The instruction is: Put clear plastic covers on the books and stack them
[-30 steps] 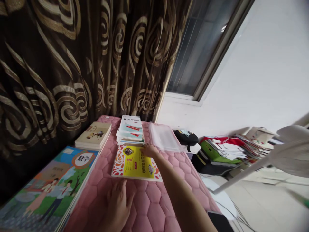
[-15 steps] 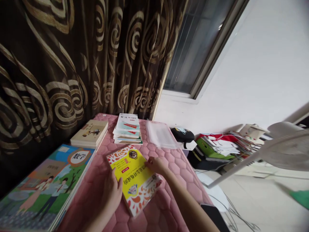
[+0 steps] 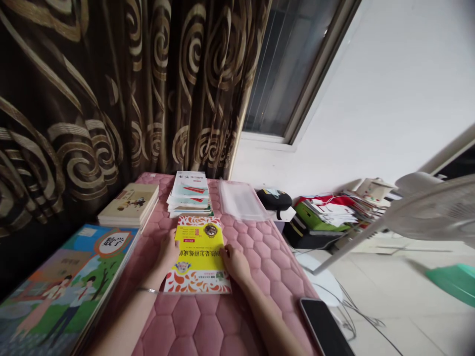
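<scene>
A yellow book with an orange and white patterned border [image 3: 199, 252] lies flat on the pink quilted surface [image 3: 218, 321], its long side running away from me. My left hand [image 3: 166, 251] holds its left edge, fingers curled over the cover. My right hand [image 3: 235, 262] grips its right edge, thumb on the cover. A stack of thin white and teal booklets [image 3: 188, 194] sits just beyond the book's far end.
A beige book stack [image 3: 129, 204] and a large illustrated textbook [image 3: 63, 282] lie at the left by the dark swirl-patterned curtain [image 3: 111, 89]. A clear plastic folder [image 3: 241, 200] lies at the far right, a phone [image 3: 325, 330] near the right edge. A white fan [image 3: 430, 212] and cluttered papers stand beyond.
The yellow book has been turned from lying crosswise to lengthwise and pulled toward me. My left hand has moved from the quilt onto the book's left edge. The view has tilted down.
</scene>
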`<state>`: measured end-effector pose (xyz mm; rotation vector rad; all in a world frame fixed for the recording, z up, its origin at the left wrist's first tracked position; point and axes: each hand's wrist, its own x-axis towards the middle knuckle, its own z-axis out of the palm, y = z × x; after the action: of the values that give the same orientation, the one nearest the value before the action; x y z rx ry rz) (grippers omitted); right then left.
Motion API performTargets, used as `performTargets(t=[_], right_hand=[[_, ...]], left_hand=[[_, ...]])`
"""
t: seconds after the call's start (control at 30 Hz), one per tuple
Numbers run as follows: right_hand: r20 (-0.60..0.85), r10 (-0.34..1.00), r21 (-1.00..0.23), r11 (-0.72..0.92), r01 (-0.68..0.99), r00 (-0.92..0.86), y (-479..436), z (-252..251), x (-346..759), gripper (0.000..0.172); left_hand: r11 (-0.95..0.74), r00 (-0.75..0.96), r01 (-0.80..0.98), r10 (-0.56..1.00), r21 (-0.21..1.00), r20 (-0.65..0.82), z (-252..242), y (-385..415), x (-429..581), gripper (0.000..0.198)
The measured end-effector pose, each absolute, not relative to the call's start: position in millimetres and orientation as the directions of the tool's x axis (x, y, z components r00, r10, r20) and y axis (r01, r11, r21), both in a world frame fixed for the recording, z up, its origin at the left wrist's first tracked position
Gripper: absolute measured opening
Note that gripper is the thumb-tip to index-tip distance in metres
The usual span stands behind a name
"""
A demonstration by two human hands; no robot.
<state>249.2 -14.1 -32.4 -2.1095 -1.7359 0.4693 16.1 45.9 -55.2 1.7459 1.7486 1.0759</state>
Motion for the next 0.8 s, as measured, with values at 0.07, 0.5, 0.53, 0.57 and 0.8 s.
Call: performTargets(t=[0.07,0.5,0.53,0.57,0.8], right_hand=[[-0.009,0.981,-0.477,-0.176,0.861,0.195,-15.1,-32.7,248.9,0.032],[-0.011,0.988,-0.6,-0.129,0.79,0.153,-27.0,-34.3,250.1,0.035],[0.008,0.991,-0.601,-0.102,0.793,0.133,-30.9,-35.3,250.1,0.034],[0.038,0.992,-0.595,-0.072,0.8,0.118,-36.2,-36.6,249.7,0.034],[0.283,0.959,-0.512,0.158,0.844,-0.007,-95.8,-49.7,231.0,0.04]], left_hand=[[-0.092,-0.093,0.64,0.976,0.763,0.195,-54.8,46.3,14.3,0.04],[-0.166,-0.021,0.702,0.967,0.693,0.253,-51.7,-13.6,2.4,0.031],[-0.194,-0.006,0.713,0.959,0.674,0.282,-53.7,-25.5,3.8,0.029],[-0.233,0.013,0.731,0.945,0.642,0.328,-55.6,-38.0,5.9,0.027],[-0.446,0.209,0.82,0.817,0.358,0.537,-61.0,-88.9,22.8,0.02]])
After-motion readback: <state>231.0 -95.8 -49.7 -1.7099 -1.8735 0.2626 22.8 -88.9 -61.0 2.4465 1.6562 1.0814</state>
